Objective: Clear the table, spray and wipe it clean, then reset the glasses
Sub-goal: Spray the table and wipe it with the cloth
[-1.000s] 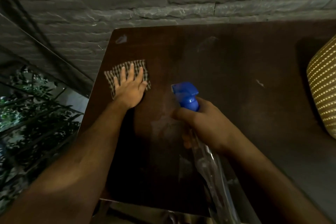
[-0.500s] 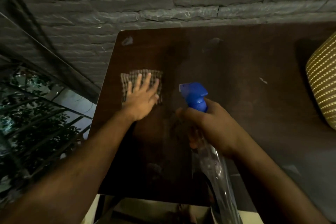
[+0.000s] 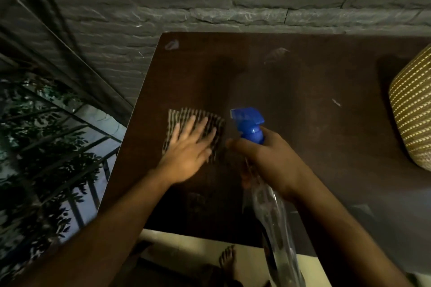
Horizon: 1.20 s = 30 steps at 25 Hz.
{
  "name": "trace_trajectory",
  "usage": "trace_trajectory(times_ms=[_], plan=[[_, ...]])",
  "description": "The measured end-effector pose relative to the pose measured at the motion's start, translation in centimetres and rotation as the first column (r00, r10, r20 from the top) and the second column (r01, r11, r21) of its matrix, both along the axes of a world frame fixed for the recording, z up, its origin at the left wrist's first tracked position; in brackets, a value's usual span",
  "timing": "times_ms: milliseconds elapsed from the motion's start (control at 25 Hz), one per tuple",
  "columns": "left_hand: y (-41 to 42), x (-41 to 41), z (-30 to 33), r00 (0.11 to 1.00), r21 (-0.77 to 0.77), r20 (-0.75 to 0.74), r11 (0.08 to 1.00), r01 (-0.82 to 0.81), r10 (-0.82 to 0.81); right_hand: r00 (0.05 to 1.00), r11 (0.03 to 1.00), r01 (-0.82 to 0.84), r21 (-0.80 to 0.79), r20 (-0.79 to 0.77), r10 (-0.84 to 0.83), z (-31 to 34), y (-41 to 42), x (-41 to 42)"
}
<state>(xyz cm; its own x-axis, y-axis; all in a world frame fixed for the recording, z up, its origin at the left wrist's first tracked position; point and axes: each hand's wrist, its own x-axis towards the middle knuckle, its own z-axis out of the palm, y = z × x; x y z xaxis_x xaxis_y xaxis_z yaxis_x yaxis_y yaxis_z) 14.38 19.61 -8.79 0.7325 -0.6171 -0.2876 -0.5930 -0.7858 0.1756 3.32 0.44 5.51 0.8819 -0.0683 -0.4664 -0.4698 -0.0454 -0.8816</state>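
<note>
Left grip (image 3: 186, 154) lies flat with its fingers straight and spread, pressing the checked cloth (image 3: 198, 130) onto the bench (image 3: 303, 91); nothing is curled round the cloth. My right grip (image 3: 268, 158) is clamped round the neck of the spray bottle (image 3: 268, 205), just below its blue trigger head (image 3: 248, 121).

What I judge the next wipe turns on is this: the cloth sits under the left fingers near the bench's left edge, and the unwiped spread of dark top runs away to the right and toward the wall. The bottle's long axis slopes from the nozzle, which is just beside the cloth's right edge, back toward my body. So the left hand is the nearer one for wiping, while the bottle stands in the path of any sweep rightward and I would want it lifted clear.

Counting: one cloth, one spray bottle, two hands. I see no glasses on the bench. One woven yellow basket-like thing (image 3: 412, 112) shows at the right edge, and a few pale smudges mark the far part of the top.
</note>
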Motion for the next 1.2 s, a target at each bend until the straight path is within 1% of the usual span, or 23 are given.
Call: trace_trajectory(times_ms=[80,160,240,280,320,360,400,480,520,560,600,680,720,760,800,880,920,960,1000,1040,1120,1160,1200], plan=[[3.2,-3.2,0.1,1.000,-0.022,0.000,1.000,0.007,-0.007,1.000,1.000,-0.013,-0.001,-0.023,0.013,0.6,-0.1,-0.9],[3.7,-0.2,-0.3,0.987,0.005,0.049,0.988,-0.153,0.153,0.999,0.999,-0.036,-0.005,-0.028,0.036,0.7,-0.2,-1.4],[1.5,4.6,-0.6,0.936,0.013,0.044,0.937,-0.350,0.349,0.998,0.998,-0.053,-0.024,-0.033,0.052,0.1,-0.2,-1.7],[0.1,5.7,-0.3,0.918,0.036,0.032,0.917,-0.397,0.396,0.997,0.998,-0.063,-0.027,-0.038,0.062,-0.4,-0.2,-2.0],[-0.9,5.1,-0.4,0.924,0.060,0.044,0.923,-0.381,0.379,0.996,0.997,-0.078,-0.024,-0.043,0.077,-0.8,-0.1,-2.4],[-1.3,3.5,-0.5,0.952,0.059,0.060,0.951,-0.304,0.300,0.995,0.996,-0.088,-0.023,-0.044,0.087,-1.0,0.0,-2.8],[-0.9,0.7,-0.5,0.980,0.038,0.056,0.980,-0.195,0.192,0.994,0.995,-0.096,-0.020,-0.047,0.095,-1.0,0.1,-3.3],[2.2,-6.1,-0.4,0.999,-0.021,0.052,1.000,0.000,0.001,0.994,0.996,-0.092,0.010,-0.063,0.093,-0.8,0.3,-4.5],[3.9,-7.7,-0.2,0.997,-0.019,0.053,0.999,0.049,-0.048,0.993,0.996,-0.089,0.023,-0.072,0.090,-0.7,0.2,-4.9],[5.1,-7.3,-0.4,0.998,-0.013,0.059,0.999,0.037,-0.036,0.992,0.995,-0.098,0.023,-0.075,0.100,-0.8,0.2,-5.2],[5.6,-5.6,-0.6,0.997,0.004,0.065,0.999,-0.044,0.043,0.990,0.993,-0.120,0.014,-0.071,0.121,-0.8,0.2,-5.2],[4.9,-0.2,-0.4,0.950,0.020,0.040,0.950,-0.310,0.309,0.987,0.988,-0.154,-0.004,-0.049,0.153,-0.8,0.3,-5.2],[4.0,1.5,-0.2,0.917,0.047,0.021,0.916,-0.399,0.398,0.986,0.987,-0.162,-0.011,-0.039,0.161,-0.9,0.3,-5.2],[2.9,1.6,-0.1,0.914,0.070,0.025,0.911,-0.406,0.405,0.986,0.986,-0.164,-0.015,-0.033,0.164,-0.9,0.3,-5.2],[2.2,0.1,-0.1,0.940,0.078,0.052,0.937,-0.342,0.338,0.987,0.987,-0.159,-0.013,-0.031,0.159,-0.9,0.3,-5.4],[2.5,-6.4,-0.1,0.993,0.057,0.062,0.993,-0.105,0.102,0.987,0.987,-0.161,-0.025,-0.028,0.160,-0.6,0.2,-5.7],[3.6,-10.0,0.2,0.998,0.032,0.054,0.999,0.012,-0.014,0.985,0.984,-0.171,-0.044,-0.036,0.170,-0.6,0.2,-6.0],[5.0,-12.3,0.6,0.997,0.016,0.039,0.998,0.062,-0.063,0.984,0.983,-0.175,-0.055,-0.046,0.172,-0.6,0.1,-6.2],[6.3,-12.6,0.3,0.998,0.019,0.028,0.998,0.053,-0.054,0.984,0.984,-0.171,-0.049,-0.051,0.168,-0.6,-0.1,-6.4],[7.0,-11.4,-0.1,0.999,0.028,0.037,0.999,-0.017,0.016,0.984,0.985,-0.171,-0.031,-0.053,0.169,-0.5,-0.1,-6.5],[6.7,-6.2,-0.4,0.962,0.034,0.074,0.964,-0.265,0.262,0.982,0.983,-0.184,-0.016,-0.052,0.183,-0.5,-0.1,-6.6],[6.2,-3.8,-0.4,0.934,0.045,0.063,0.934,-0.354,0.351,0.980,0.981,-0.192,-0.023,-0.052,0.191,-0.7,0.0,-6.7],[5.4,-2.6,-0.2,0.918,0.068,0.051,0.916,-0.395,0.392,0.979,0.979,-0.198,-0.036,-0.045,0.197,-1.0,0.1,-6.6]])
